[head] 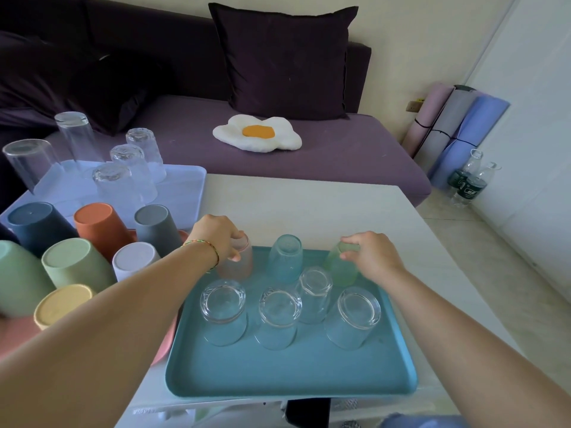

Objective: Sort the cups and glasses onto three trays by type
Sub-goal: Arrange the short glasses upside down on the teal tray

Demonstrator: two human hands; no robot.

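A teal tray [290, 378] lies at the table's front with several upturned clear short glasses and, in its back row, a blue tinted glass [285, 257]. My left hand [216, 236] grips a pink frosted glass [238, 264] at the tray's back left. My right hand [370, 257] grips a green frosted glass [341, 268] at the back right. Both glasses stand upside down on the tray. A pink tray [168, 344] to the left carries several coloured plastic cups. At the back left, a pale blue tray [185, 186] carries several tall clear glasses.
The white table [309, 202] stands before a purple sofa [340, 156] with a dark cushion and an egg-shaped pillow [258, 134]. Rolled mats [454, 131] and plastic bottles [469, 180] stand on the floor at the right.
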